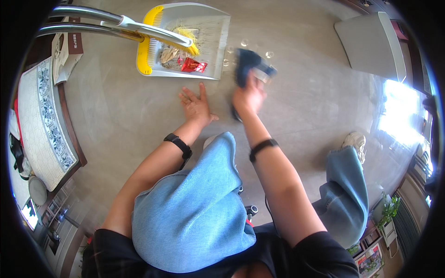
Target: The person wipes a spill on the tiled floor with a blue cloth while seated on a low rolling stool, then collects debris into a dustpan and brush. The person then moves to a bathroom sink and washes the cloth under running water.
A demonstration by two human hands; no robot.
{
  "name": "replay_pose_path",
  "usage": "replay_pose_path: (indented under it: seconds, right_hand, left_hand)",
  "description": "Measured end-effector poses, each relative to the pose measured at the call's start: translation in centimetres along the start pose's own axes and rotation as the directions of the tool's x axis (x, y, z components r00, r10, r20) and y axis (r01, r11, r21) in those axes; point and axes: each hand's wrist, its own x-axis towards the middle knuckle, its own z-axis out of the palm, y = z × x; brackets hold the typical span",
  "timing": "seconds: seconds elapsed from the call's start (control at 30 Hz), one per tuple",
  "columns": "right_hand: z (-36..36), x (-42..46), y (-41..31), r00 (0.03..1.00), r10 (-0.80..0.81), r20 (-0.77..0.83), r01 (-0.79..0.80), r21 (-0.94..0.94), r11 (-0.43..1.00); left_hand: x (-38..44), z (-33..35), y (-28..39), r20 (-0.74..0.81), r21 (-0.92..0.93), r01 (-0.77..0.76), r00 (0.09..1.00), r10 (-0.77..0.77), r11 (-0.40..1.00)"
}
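My right hand [249, 93] grips a dark blue cloth item [247, 66], blurred, with a light patch on it; its exact kind cannot be told. My left hand [196, 106] is empty with its fingers spread, over the floor just below a grey dustpan [224, 45]. In the dustpan lie a red shiny wrapper [194, 65], a crumpled brown scrap [169, 55] and dust. A broom with yellow bristles [187, 40] reaches over the pan from the left. Several small clear round things [269, 54] lie on the floor beside the dustpan and the cloth item.
A low table with a patterned cloth [41, 128] stands at the left, near a cardboard box [66, 52]. A grey bin-like container [370, 45] is at the upper right. My bent knee in jeans [194, 215] is below my hands; a light shoe [354, 142] shows at the right.
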Motion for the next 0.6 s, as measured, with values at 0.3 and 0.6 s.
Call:
replay_pose_path:
  seconds: [0.3,0.6]
  right_hand:
    - [-10.3,0.3,-5.9,0.971,-0.171,0.166,-0.054,0.852,0.520]
    - [-10.7,-1.9,16.0,0.952,0.299,0.067,-0.295,-0.068,0.953]
  left_hand:
    - [-0.3,-0.2,-0.4,-0.005,0.001,0.011,1.000,-0.011,1.000]
    - [0.4,-0.1,0.0,0.025,0.025,0.012,1.000,-0.013,1.000]
